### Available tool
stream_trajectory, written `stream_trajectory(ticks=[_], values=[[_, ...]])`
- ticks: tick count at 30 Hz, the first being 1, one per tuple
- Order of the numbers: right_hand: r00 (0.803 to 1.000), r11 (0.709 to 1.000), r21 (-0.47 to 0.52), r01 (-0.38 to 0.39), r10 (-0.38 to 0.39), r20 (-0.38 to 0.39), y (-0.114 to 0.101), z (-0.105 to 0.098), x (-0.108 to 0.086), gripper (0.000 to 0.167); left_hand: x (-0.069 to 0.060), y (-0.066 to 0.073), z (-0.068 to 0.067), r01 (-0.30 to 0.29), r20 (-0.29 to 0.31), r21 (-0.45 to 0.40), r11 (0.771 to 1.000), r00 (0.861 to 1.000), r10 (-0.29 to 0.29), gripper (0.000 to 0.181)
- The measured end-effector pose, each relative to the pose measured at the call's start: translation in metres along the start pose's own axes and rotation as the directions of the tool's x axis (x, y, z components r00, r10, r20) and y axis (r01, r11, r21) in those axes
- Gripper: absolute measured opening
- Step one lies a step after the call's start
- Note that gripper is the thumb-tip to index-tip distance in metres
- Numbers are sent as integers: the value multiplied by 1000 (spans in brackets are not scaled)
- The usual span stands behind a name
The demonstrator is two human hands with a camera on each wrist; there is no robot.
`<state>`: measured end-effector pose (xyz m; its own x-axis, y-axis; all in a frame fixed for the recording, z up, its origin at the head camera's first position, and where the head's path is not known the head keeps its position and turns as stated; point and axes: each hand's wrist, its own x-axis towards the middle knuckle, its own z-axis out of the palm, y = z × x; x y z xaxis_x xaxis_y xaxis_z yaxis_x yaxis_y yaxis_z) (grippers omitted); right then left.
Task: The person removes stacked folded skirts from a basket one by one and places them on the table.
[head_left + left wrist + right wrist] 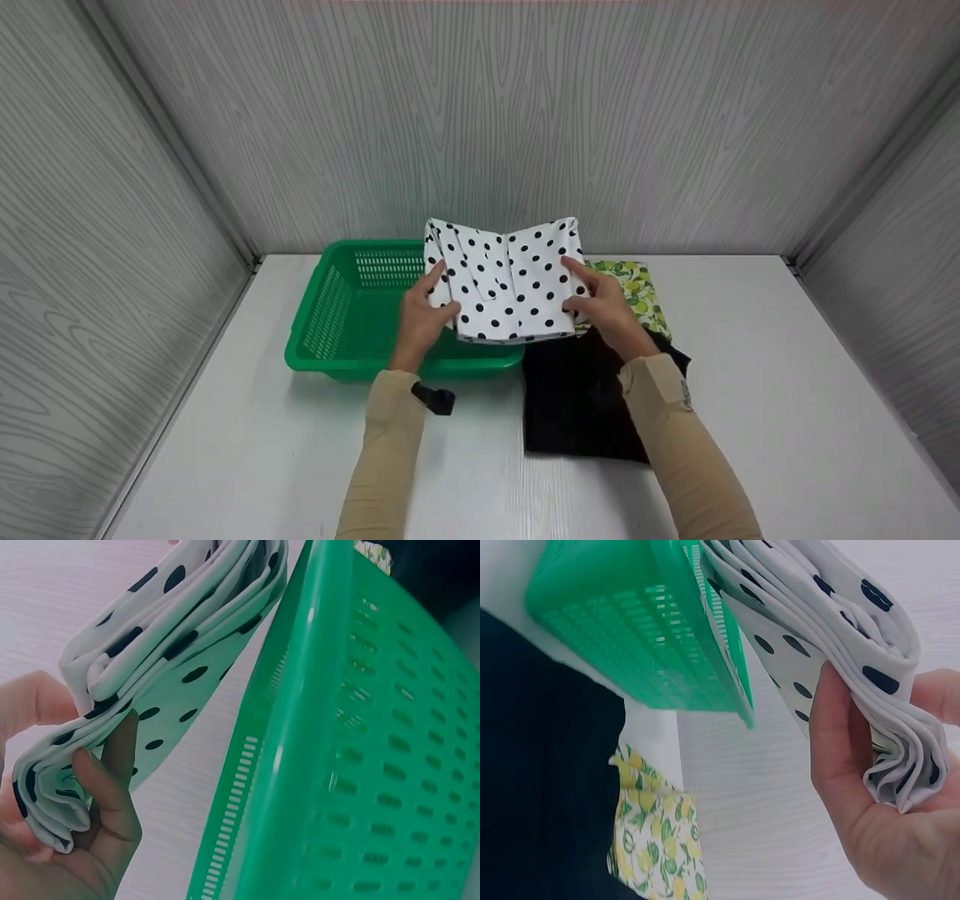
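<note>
A folded white cloth with black polka dots (517, 277) is held up in the air between both hands, over the right part of the green basket (300, 330). My left hand (422, 315) grips its left side, thumb on the near face. On the right side, my right hand (609, 307) pinches the layered edge. In the left wrist view, the fingers curl around several stacked layers of the dotted cloth (187, 637). The right wrist view has the same cloth (810, 622) bunched between thumb and fingers.
Right of the basket lies a black cloth (570, 405) on the white table (465, 480). Behind it is a folded lemon-print cloth (634, 285). Grey wood-grain panels (487, 112) enclose the back and sides.
</note>
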<state>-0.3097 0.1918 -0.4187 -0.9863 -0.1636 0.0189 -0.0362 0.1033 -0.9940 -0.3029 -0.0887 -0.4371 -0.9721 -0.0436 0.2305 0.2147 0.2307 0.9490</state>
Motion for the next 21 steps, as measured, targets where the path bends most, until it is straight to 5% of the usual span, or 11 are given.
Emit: stream_trajectory(ticks=[8, 21], values=[[999, 999, -19, 26, -26, -26, 4, -17, -8, 77, -1, 3, 18, 6, 31, -13, 1000, 999, -6, 73], [994, 993, -95, -66, 57, -90, 7, -44, -20, 78, -3, 6, 43, -31, 99, -7, 999, 995, 32, 71]])
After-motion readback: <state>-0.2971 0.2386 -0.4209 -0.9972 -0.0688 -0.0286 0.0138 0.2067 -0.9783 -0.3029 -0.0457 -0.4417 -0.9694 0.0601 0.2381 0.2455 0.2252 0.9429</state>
